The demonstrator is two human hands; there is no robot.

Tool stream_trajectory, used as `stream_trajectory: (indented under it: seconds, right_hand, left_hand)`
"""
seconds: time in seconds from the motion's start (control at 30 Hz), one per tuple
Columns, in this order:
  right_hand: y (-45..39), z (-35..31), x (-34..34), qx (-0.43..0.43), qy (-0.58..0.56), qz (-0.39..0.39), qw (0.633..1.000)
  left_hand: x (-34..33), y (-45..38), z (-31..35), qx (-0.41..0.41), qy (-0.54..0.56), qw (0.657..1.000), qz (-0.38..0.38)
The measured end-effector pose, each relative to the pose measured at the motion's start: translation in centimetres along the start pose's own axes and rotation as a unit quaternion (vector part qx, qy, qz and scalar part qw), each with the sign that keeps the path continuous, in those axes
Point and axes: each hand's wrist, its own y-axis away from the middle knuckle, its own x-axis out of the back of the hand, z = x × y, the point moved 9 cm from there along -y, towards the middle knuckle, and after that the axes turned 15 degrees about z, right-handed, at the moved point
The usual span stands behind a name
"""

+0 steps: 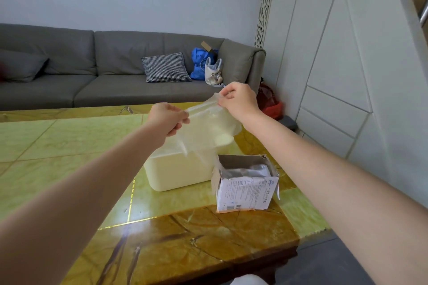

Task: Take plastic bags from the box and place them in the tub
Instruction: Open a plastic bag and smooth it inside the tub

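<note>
Cream tub [178, 173] sits mid-table, torn cardboard box [245, 183] just beside its right side, near the marble table [69, 146] front-right edge. Bare tabletop lies left and front of both. Clear plastic bag [208, 127] hangs stretched above the tub. Left hand [168, 118] pinches the bag's left top edge; right hand [238, 99] pinches its right top corner, held higher.

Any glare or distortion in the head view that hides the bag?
Head view: wide-angle bending at the edges; a bright reflection on the table near its front; the clear bag, held by left hand and right hand, blends into the pale tub.
</note>
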Motion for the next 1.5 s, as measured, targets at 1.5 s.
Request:
stream_trajectory:
  seconds: [1.5]
  right_hand:
    - [4.3, 8.2, -14.9, 0.125, 0.407, -0.471, 0.773]
  left_hand:
    - [-6.1, -6.3, -12.2, -0.177, -0.665, 0.626, -0.367]
